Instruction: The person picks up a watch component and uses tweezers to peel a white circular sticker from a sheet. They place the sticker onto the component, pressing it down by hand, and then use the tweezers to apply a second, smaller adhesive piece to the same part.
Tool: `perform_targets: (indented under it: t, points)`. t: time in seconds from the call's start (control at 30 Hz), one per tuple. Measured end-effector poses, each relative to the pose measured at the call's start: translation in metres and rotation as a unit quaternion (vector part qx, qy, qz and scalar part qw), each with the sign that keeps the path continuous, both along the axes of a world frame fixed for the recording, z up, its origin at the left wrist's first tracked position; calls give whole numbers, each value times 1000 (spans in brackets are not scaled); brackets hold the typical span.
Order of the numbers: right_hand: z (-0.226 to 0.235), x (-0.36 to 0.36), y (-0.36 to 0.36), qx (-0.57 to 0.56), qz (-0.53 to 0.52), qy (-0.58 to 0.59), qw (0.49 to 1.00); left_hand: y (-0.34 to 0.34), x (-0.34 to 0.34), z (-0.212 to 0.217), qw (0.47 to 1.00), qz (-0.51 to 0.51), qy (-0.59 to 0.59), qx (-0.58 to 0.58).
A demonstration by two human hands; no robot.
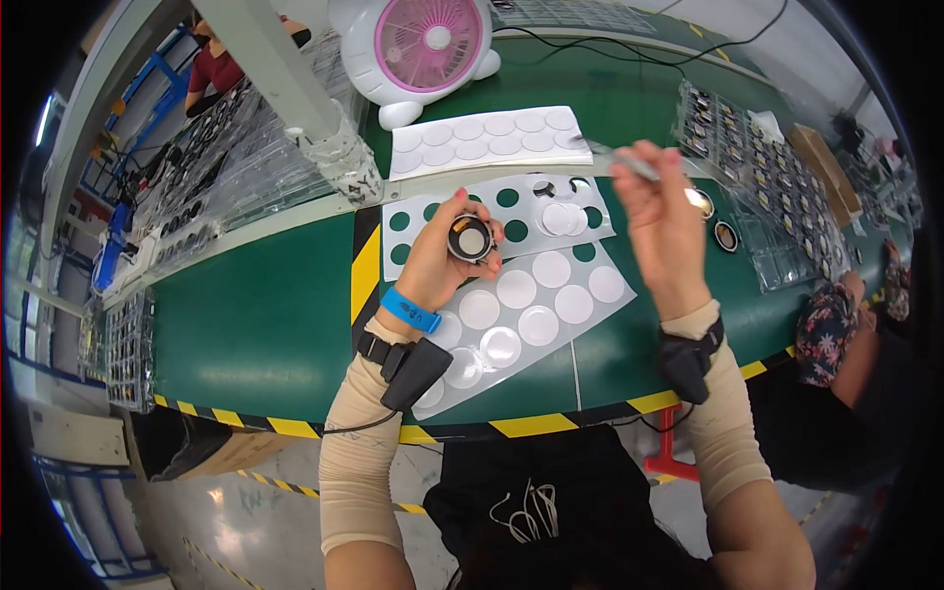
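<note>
A round part like a watch case (pixel 472 239), with a silver rim, a dark inside and a pale disc at its centre, is held in my left hand (pixel 433 261); its fingers wrap round the edge. My right hand (pixel 661 218) is raised to the right, pinching slim metal tweezers (pixel 634 163), blurred by motion, whose tips point left toward a white sheet of round stickers (pixel 403 165). Below my left hand lies a sheet of round white discs (pixel 516 289) on a pale backing. Under it, a partly used sheet (pixel 531 202) has round holes showing green, and a few loose white discs (pixel 560 218).
A white fan with a pink front (pixel 434 39) stands behind the sheets. Two round metal parts (pixel 726 236) lie right of my right hand, near clear trays (pixel 777 197) of similar parts. A grey post (pixel 285 84) rises at the left. A person sits at the right edge.
</note>
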State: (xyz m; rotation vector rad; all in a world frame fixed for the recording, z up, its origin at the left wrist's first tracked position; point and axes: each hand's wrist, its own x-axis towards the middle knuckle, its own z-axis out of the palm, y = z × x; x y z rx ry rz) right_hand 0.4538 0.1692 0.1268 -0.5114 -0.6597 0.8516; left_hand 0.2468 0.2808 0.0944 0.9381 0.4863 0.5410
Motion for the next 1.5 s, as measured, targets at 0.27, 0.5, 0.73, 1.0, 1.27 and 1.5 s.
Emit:
perform_targets:
  t: [0.27, 0.5, 0.73, 1.0, 1.27, 1.5]
  points:
    - [-14, -36, -1, -137, 39, -114, 983, -12, 9, 6, 992, 59, 14, 114]
    - [-13, -49, -5, -149, 29, -192, 970, -11, 10, -6, 972, 72, 42, 219]
    - [4, -38, -16, -20, -196, -425, 883, -4, -1, 6, 987, 140, 27, 71]
    - [-19, -49, -2, -59, -214, -628, 746, -27, 8, 10, 992, -117, 37, 15]
    - [-22, -38, 2, -88, -179, -566, 800, -24, 5, 9, 976, -209, -58, -16]
    - [-8, 5, 19, -108, -265, -653, 701, -22, 4, 11, 937, -226, 196, 180]
